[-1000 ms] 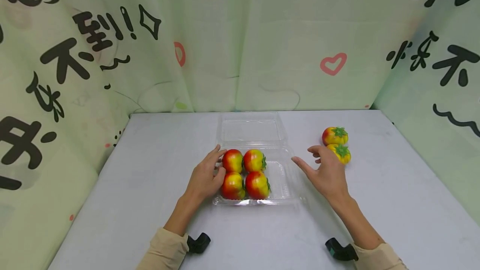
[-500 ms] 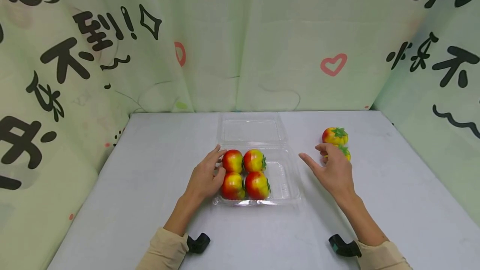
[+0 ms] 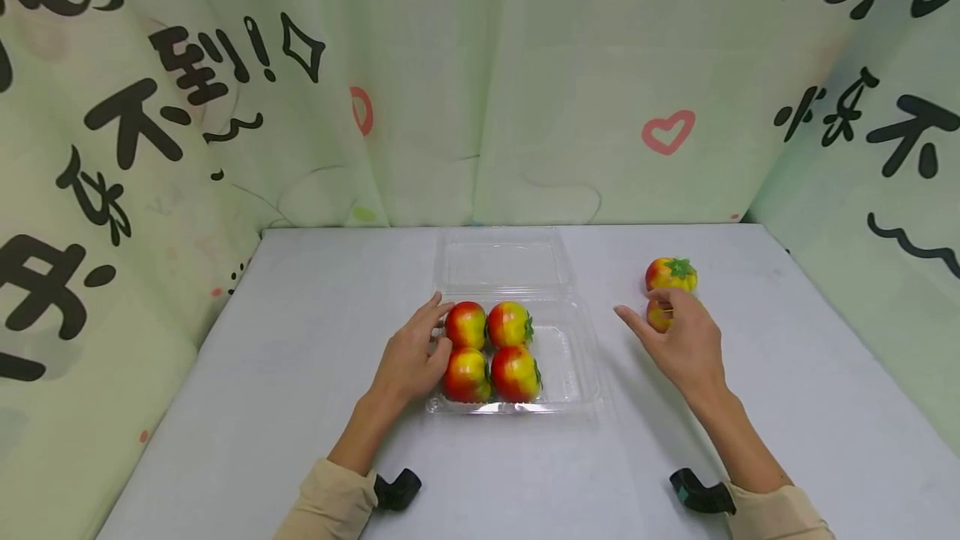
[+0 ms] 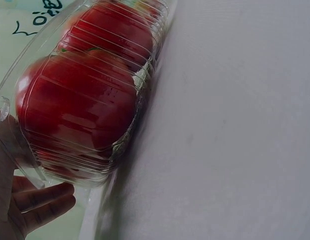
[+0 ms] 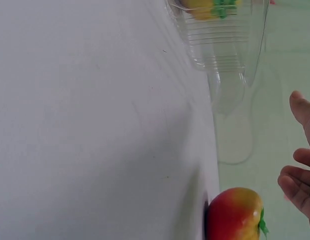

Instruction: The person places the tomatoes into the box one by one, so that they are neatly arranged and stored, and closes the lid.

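A clear hinged plastic box (image 3: 562, 357) lies on the table with its lid (image 3: 502, 261) folded back. Several red-and-yellow fruits with green leafy tops, such as one at the near left (image 3: 467, 373), fill its left part. At the box's left edge my left hand (image 3: 407, 357) rests with fingers loosely spread; in the left wrist view its fingers (image 4: 45, 205) extend past the box corner. My right hand (image 3: 686, 348) is spread, thumb apart, beside a similar fruit (image 3: 658, 317) that it partly hides. Behind that sits another fruit (image 3: 667, 274).
A white-topped table (image 3: 322, 290) bears everything. Green printed curtains (image 3: 562, 90) stand behind it and on both sides. The right wrist view has one loose fruit (image 5: 235, 215) low in the frame and the box's ribbed side (image 5: 215, 45) at the top.
My right hand has moved rightward, away from the box and over the nearer loose fruit, covering more of it. My left hand, the box and its fruits have stayed put.
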{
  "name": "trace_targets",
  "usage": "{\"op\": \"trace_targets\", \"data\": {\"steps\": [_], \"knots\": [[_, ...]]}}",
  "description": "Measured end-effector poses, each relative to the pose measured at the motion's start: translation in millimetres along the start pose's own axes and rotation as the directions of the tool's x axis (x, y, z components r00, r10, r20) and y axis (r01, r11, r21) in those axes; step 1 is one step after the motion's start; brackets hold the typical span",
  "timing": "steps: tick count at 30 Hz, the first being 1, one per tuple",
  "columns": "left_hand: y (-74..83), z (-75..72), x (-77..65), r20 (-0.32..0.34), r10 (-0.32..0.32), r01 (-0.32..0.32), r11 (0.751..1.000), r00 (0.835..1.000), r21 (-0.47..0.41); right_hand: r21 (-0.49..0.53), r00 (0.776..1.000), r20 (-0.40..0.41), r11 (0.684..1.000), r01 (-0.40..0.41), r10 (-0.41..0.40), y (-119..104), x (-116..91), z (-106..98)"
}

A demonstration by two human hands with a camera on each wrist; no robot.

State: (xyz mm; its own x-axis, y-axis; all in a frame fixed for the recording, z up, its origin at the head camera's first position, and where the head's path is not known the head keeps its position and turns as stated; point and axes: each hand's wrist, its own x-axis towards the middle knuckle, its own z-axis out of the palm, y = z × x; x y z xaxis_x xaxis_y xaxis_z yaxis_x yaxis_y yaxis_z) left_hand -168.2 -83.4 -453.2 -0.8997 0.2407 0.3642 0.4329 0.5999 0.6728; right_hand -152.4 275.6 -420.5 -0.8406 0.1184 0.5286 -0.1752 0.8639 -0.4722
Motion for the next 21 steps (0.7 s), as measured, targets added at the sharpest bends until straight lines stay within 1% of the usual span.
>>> {"op": "trace_targets", "data": {"steps": [14,21], "knots": [[-0.6,0.5,1.1,-0.012,0.016,-0.016,1.0,1.0,0.007,-0.025,0.999,0.026,0.999,-0.034,0.035,11,6,-5],[-1.0,0.5,0.7,-0.013,0.019,-0.019,1.0,1.0,0.01,-0.044,0.995,0.058,0.996,-0.08,0.082,21,8,-7]]}}
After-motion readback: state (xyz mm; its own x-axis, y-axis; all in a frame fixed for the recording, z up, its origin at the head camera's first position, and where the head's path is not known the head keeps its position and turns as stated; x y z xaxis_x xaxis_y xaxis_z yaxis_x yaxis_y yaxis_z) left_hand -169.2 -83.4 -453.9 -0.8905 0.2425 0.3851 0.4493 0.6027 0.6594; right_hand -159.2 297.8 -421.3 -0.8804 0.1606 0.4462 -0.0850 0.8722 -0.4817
